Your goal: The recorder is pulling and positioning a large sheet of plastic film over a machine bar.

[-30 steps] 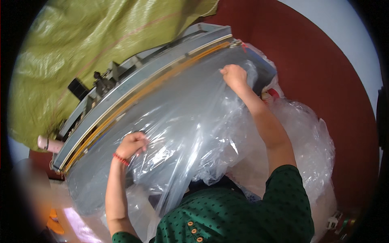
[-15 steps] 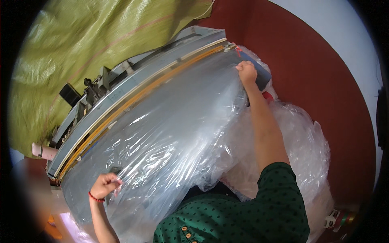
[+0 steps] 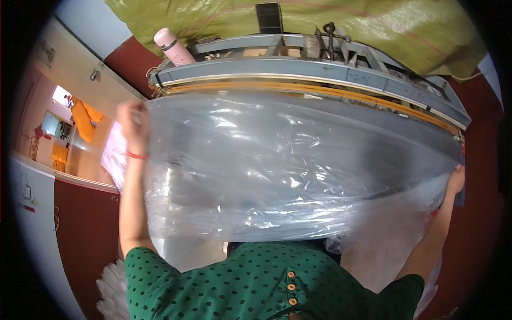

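Note:
A wide sheet of clear plastic film [image 3: 277, 154] is stretched between my hands over a grey tabletop [image 3: 368, 116]. At the film's far left corner, my left hand [image 3: 133, 125] is raised and closed on the edge, somewhat blurred by motion. My right hand [image 3: 457, 178] pinches the film's right edge close to the right end of the table. Behind the film runs a long grey metal bar [image 3: 293, 68] with a yellow-orange strip [image 3: 330, 94] along its near side. The film's near part hangs in shiny folds in front of my body.
A pink bottle [image 3: 175, 48] leans on the metal frame's left end. A black block [image 3: 269, 18] and a dark metal fitting [image 3: 329, 42] stand behind the bar, before a yellow-green woven sheet [image 3: 224, 18]. More crumpled film [image 3: 386, 242] lies low at the right. A doorway opens at left.
My view has swung left, bringing the doorway in. My left hand has moved up and outward with the film, which is now spread wider. My right hand still grips the right edge.

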